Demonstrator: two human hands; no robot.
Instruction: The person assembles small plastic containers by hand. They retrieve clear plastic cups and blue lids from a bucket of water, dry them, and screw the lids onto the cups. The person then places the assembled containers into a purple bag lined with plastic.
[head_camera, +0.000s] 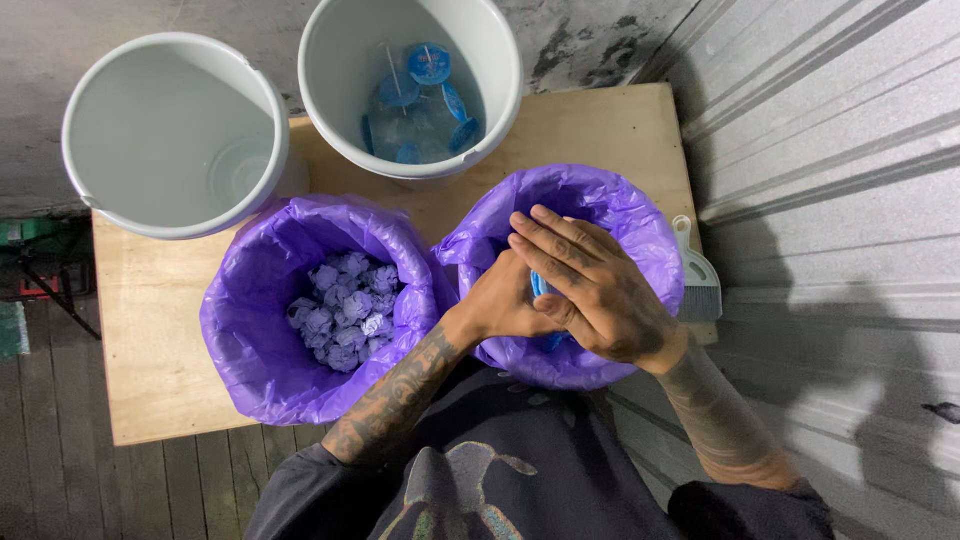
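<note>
Over the right purple-lined bin (640, 215), the left hand (505, 300) and right hand (590, 285) press together around a small blue piece (540, 285), fingers clenched on it, so anything dropped lands inside. The bin stands near the worktop (150, 330) edge, hard by a corrugated wall (830, 150).

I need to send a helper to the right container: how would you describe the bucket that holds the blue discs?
Start at the plywood table and look to its far edge, where two white buckets stand side by side. Take the right-hand white bucket, behind the two purple-lined bins. It alone holds blue round discs; the left white bucket looks empty.
</note>
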